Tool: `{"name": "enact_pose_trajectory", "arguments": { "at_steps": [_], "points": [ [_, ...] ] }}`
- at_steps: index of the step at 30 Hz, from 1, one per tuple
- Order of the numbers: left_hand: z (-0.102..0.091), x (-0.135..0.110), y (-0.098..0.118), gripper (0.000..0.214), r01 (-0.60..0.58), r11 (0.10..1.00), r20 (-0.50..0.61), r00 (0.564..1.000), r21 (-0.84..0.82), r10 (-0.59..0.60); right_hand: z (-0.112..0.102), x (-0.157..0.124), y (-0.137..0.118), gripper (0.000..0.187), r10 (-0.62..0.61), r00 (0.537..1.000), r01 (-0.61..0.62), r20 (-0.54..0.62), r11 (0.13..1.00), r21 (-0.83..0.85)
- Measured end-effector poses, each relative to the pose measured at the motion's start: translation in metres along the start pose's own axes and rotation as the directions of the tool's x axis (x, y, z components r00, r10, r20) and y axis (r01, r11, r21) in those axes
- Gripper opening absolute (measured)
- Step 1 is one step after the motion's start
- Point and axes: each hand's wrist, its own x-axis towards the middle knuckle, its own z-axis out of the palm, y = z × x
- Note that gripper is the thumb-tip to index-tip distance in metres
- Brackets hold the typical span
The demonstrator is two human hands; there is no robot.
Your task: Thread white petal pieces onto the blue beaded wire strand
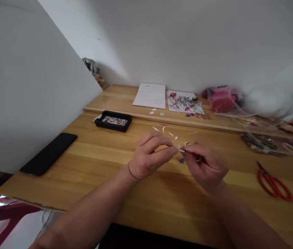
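Over the wooden table, my right hand pinches a small white petal-shaped piece between thumb and fingertips. My left hand is just beside it, thumb and forefinger closed in a pinch close to the piece. What those left fingertips hold, if anything, is too small to make out. A small dark blue-grey spool-like item lies on the table below the fingertips. Behind my hands, several thin white leaf-shaped pieces and a pink one are scattered on the wood.
Red-handled scissors lie at right, near a bag of supplies. At left are a black tray of beads and a black phone. White sheets and colourful flower pieces occupy the raised back ledge.
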Motion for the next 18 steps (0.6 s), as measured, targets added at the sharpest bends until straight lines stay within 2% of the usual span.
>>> {"name": "enact_pose_trajectory", "arguments": {
  "at_steps": [5, 9, 13, 18],
  "points": [
    [-0.006, 0.000, 0.001, 0.026, -0.051, 0.999, 0.021, 0.999, 0.017, 0.051, -0.007, 0.005, 0.002, 0.049, -0.166, 0.986, 0.166, 0.030, 0.986, -0.013],
    [-0.006, -0.001, 0.001, 0.028, -0.028, 0.999, 0.038, 0.999, 0.025, 0.027, -0.012, 0.010, 0.000, 0.058, -0.268, 0.963, 0.270, 0.043, 0.960, -0.077],
    [-0.005, -0.002, 0.002, 0.031, -0.029, 0.999, 0.040, 0.999, 0.023, 0.028, -0.014, 0.015, -0.005, 0.060, -0.321, 0.946, 0.325, 0.048, 0.940, -0.106],
    [-0.005, -0.001, 0.004, 0.030, 0.002, 1.000, 0.039, 0.999, 0.021, -0.003, -0.015, 0.016, -0.007, 0.055, -0.325, 0.944, 0.330, 0.054, 0.935, -0.130]
  ]
}}
